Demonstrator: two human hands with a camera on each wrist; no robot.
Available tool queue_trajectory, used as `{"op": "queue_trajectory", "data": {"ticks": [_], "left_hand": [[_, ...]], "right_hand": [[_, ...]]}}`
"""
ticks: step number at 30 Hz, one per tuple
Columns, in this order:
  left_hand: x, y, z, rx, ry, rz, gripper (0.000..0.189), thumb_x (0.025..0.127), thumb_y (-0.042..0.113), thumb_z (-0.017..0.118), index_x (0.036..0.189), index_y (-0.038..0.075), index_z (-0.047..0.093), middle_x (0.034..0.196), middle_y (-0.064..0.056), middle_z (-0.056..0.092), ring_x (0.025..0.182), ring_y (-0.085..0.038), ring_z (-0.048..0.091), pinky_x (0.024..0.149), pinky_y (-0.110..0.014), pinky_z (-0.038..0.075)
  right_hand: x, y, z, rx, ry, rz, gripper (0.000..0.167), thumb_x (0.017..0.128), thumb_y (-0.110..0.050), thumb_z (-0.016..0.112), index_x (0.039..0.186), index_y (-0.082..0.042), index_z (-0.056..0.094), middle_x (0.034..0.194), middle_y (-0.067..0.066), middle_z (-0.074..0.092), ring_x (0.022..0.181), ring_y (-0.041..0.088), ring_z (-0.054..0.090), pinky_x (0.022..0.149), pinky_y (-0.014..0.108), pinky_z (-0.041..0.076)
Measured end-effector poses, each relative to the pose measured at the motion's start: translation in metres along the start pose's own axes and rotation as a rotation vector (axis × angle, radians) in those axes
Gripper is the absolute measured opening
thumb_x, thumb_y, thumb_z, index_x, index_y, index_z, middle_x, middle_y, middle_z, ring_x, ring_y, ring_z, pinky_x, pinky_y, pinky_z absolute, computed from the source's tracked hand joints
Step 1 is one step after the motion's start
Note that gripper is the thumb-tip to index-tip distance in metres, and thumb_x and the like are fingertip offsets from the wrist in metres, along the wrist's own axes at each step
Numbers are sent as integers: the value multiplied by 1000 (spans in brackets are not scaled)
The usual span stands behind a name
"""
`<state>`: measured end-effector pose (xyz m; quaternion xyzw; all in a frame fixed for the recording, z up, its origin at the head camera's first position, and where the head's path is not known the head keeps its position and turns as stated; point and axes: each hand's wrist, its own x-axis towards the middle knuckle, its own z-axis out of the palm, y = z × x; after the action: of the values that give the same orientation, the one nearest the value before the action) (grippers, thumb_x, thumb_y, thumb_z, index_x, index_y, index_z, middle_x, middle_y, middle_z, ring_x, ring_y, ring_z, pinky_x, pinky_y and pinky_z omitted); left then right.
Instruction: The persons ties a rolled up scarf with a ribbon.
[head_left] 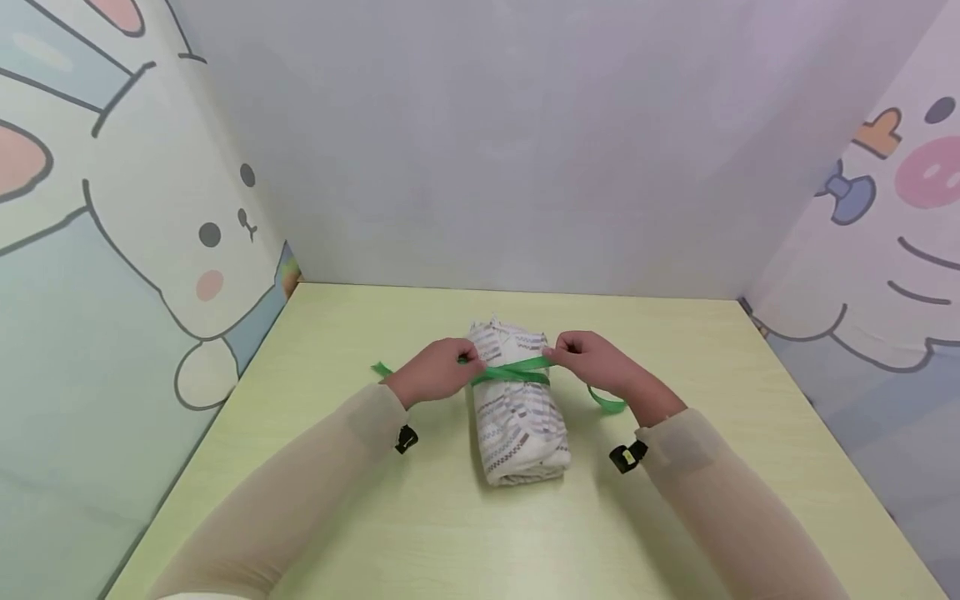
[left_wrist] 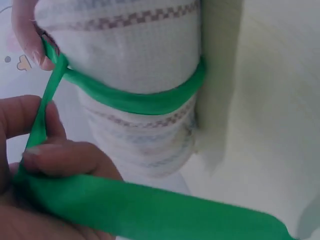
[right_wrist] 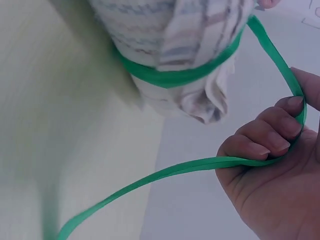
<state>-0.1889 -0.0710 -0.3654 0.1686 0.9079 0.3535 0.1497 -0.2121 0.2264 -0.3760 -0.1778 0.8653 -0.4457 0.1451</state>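
A rolled cloth (head_left: 521, 425), white with checkered stripes in grey, blue and brown, lies lengthwise on the table. Around its upper part runs a green ribbon (head_left: 517, 372), whose two ends cross on top. On the left side, my left hand (head_left: 438, 369) pinches one end between thumb and finger; the ribbon's tail (left_wrist: 165, 207) trails out past that hand. Opposite it, my right hand (head_left: 596, 360) grips the other end with curled fingers (right_wrist: 272, 131), and its tail (right_wrist: 165, 172) hangs down beyond the palm. Both stretches look drawn out from the roll.
The pale yellow table (head_left: 420, 533) is bounded by a plain light wall (head_left: 487, 167) behind and cartoon-printed panels (head_left: 862, 275) on both sides. Black strap buckles (head_left: 628, 456) hang below both wrists.
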Motion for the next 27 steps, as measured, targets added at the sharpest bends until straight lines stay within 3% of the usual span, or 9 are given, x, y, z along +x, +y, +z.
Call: {"op": "queue_trajectory", "data": {"ticks": [8, 14, 20, 27], "left_hand": [[-7, 4, -6, 27, 51, -7, 31, 104, 39, 60, 89, 12, 56, 73, 0, 50, 63, -16, 44, 60, -33, 37], [-6, -16, 10, 149, 99, -83, 41, 105, 49, 52, 84, 13, 53, 68, 2, 43, 60, -14, 43, 58, -32, 36], [-3, -38, 27, 268, 60, -110, 44, 106, 52, 47, 85, 14, 54, 67, 1, 44, 58, -15, 45, 60, -33, 38], [-4, -50, 30, 229, 45, -123, 46, 106, 52, 48, 81, 14, 51, 65, 2, 42, 57, -14, 41, 59, -32, 35]], "right_hand": [[-7, -2, -7, 5, 43, -12, 39, 105, -35, 62, 80, -10, 45, 70, 1, 32, 63, 21, 32, 66, 39, 35], [-11, 20, 0, -44, 37, 45, 40, 105, -39, 61, 81, -10, 47, 70, 1, 36, 64, 20, 34, 64, 37, 35], [-13, 43, 9, -81, 8, 88, 42, 105, -43, 60, 80, -11, 48, 70, 1, 39, 64, 20, 37, 66, 37, 37], [-14, 54, 13, -75, 11, 90, 40, 104, -39, 62, 80, -10, 48, 70, 0, 39, 63, 18, 36, 64, 36, 35]]}}
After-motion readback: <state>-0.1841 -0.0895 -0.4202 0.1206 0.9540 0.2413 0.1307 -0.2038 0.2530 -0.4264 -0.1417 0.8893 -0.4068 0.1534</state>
